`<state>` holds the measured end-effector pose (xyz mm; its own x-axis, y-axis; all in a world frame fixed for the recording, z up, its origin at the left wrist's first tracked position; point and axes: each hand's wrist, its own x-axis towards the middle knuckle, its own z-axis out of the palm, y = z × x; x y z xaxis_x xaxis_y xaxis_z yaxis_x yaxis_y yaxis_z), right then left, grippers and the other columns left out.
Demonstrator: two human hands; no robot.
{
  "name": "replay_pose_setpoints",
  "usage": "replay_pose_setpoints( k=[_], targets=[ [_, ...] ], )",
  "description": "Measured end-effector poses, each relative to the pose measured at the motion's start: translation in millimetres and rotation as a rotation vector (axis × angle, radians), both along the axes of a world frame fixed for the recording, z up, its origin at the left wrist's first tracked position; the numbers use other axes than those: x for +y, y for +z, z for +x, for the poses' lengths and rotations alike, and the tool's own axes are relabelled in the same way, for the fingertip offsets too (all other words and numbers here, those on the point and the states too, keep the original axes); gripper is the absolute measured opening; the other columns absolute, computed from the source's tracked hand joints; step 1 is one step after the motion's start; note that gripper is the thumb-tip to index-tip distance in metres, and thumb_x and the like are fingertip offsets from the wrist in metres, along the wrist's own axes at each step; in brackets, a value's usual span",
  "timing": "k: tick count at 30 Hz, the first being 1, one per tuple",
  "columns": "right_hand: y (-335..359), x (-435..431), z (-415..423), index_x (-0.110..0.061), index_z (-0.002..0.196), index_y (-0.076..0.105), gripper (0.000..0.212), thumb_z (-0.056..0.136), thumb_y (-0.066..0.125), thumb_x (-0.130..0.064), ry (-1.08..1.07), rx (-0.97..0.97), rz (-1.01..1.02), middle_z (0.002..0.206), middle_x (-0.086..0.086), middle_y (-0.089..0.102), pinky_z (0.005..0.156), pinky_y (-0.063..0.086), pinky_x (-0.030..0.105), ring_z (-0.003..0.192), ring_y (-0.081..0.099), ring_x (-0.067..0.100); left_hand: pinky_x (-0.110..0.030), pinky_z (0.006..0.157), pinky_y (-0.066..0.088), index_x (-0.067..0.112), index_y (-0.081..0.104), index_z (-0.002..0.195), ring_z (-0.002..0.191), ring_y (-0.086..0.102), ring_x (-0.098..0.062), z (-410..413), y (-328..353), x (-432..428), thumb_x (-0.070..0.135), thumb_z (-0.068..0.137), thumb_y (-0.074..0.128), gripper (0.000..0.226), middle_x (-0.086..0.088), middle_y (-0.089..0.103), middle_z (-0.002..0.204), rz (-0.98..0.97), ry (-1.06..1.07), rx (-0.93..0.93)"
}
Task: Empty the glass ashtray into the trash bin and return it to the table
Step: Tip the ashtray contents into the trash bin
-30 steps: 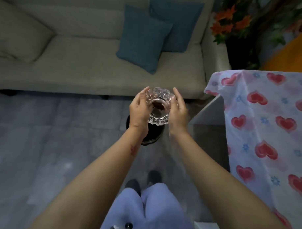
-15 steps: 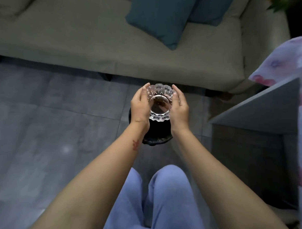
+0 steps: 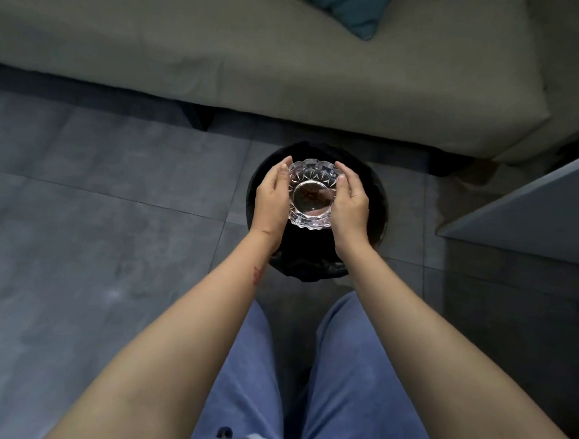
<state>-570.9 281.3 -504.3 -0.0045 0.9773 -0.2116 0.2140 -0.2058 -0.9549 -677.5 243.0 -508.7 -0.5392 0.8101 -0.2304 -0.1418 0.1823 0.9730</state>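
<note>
A cut-glass ashtray [image 3: 312,194] with dark brownish residue in its round middle is held over a round black trash bin [image 3: 379,206] on the floor. My left hand [image 3: 271,199] clasps its left side and my right hand [image 3: 350,201] its right side. The ashtray sits roughly level, directly above the bin's dark opening. Much of the bin's rim is hidden behind my hands and forearms.
A grey-green sofa [image 3: 254,54] runs along the far side, with a teal cushion [image 3: 354,11] on it. A grey table edge [image 3: 528,208] juts in at the right. Grey floor tiles [image 3: 101,212] spread to the left. My legs in blue trousers [image 3: 341,385] are below.
My view has tilted downward and closer, so the bin now shows fully beneath the ashtray. Both hands have kept their hold and carried the ashtray lower over the bin.
</note>
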Motion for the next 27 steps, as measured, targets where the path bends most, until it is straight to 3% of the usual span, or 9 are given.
replay_pose_setpoints(
  k=[3,7,10,12,15,17,19,24,27],
  targets=[
    [-11,-1,2,-0.032,0.12,0.064,0.03,0.101,0.042,-0.029,-0.021,-0.031,-0.006,0.106,-0.014,0.069,0.094,0.054,0.038,0.089,0.071,0.01,-0.041,0.118,0.03,0.011,0.051,0.138,0.141,0.039,-0.018,-17,-19,-10,0.029,0.102,0.039,0.042,-0.007,0.05,0.146,-0.057,-0.027,0.269],
    [-17,0,10,-0.033,0.119,0.064,0.029,0.1,0.041,-0.03,-0.052,-0.063,-0.031,0.087,-0.017,0.069,0.088,0.054,0.033,0.086,0.071,0.01,-0.041,0.123,0.012,0.013,0.044,0.144,0.151,0.012,-0.024,-38,-50,-28,0.027,0.102,0.04,0.044,-0.011,0.021,0.162,-0.285,-0.096,0.588],
    [-19,1,17,-0.026,0.123,0.062,0.03,0.102,0.04,-0.025,-0.073,-0.071,-0.026,0.074,-0.025,0.063,0.07,0.048,0.014,0.061,0.067,-0.004,-0.028,0.117,0.016,0.019,0.042,0.146,0.15,0.016,-0.024,-40,-62,-35,0.028,0.102,0.042,0.045,-0.011,0.013,0.164,-0.317,-0.118,0.497],
    [-20,0,20,-0.024,0.123,0.062,0.03,0.103,0.04,-0.022,-0.084,-0.086,-0.018,0.07,-0.026,0.06,0.061,0.044,0.008,0.051,0.064,-0.007,-0.019,0.111,0.016,0.016,0.041,0.146,0.149,0.022,-0.023,-37,-65,-34,0.023,0.102,0.043,0.045,-0.013,0.024,0.161,-0.276,-0.107,0.456],
    [-25,0,23,-0.024,0.122,0.063,0.031,0.102,0.04,-0.023,-0.108,-0.111,-0.03,0.071,-0.028,0.062,0.067,0.049,0.011,0.059,0.067,-0.004,-0.02,0.112,0.019,0.01,0.04,0.146,0.145,0.03,-0.024,-34,-66,-32,0.018,0.101,0.046,0.047,-0.015,0.037,0.153,-0.221,-0.057,0.432],
    [-28,-1,24,-0.029,0.121,0.063,0.031,0.1,0.041,-0.027,-0.111,-0.118,-0.025,0.079,-0.031,0.063,0.086,0.054,0.027,0.08,0.071,0.005,-0.023,0.113,0.021,0.009,0.04,0.146,0.145,0.031,-0.025,-33,-66,-33,0.016,0.1,0.047,0.047,-0.016,0.038,0.153,-0.209,-0.038,0.428],
    [-29,-1,26,-0.03,0.122,0.063,0.031,0.1,0.04,-0.029,-0.11,-0.133,-0.019,0.089,-0.029,0.062,0.096,0.052,0.038,0.093,0.07,0.015,-0.023,0.113,0.022,0.01,0.04,0.146,0.145,0.031,-0.024,-32,-65,-35,0.016,0.1,0.047,0.047,-0.015,0.038,0.153,-0.197,-0.03,0.446],
    [-26,-1,33,-0.029,0.125,0.061,0.032,0.101,0.038,-0.029,-0.103,-0.24,-0.006,0.076,-0.027,0.06,0.093,0.051,0.036,0.08,0.068,0.011,-0.023,0.113,0.024,0.008,0.044,0.144,0.143,0.036,-0.024,-39,-57,-31,0.011,0.098,0.048,0.046,-0.014,0.042,0.151,-0.115,-0.022,0.564],
    [-23,1,36,-0.033,0.128,0.057,0.035,0.1,0.036,-0.034,-0.057,-0.345,0.018,0.099,-0.01,0.073,0.094,0.049,0.035,0.101,0.067,0.02,-0.015,0.109,0.021,0.01,0.044,0.144,0.143,0.036,-0.02,-40,-48,-27,0.01,0.098,0.048,0.046,-0.01,0.044,0.151,-0.098,-0.032,0.64]
  ],
)
